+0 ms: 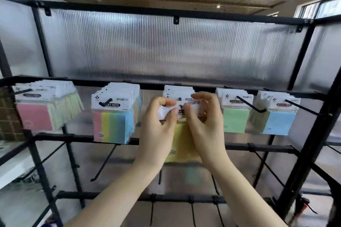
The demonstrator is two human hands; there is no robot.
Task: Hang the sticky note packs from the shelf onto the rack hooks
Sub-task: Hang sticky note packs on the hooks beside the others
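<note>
Hands at the rack's middle hook point(179, 98): a yellow sticky note pack point(181, 143) is pinched by its header between left hand point(158, 121) and right hand point(204, 121), apparently so its hole meets the hook.

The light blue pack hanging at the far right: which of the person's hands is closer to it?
Right. The right hand pinches the yellow pack, nearer the blue pack; the left hand is beyond it.

Black is being shown by the rack point(302, 56) and hooks point(256, 109); a ribbed grey pattern by the panel point(166, 45). Pink point(34, 116), striped pink-yellow-green-blue point(112, 125), yellow point(182, 141), green point(236, 119) and blue point(278, 123) packs are being displayed under white headers.
</note>
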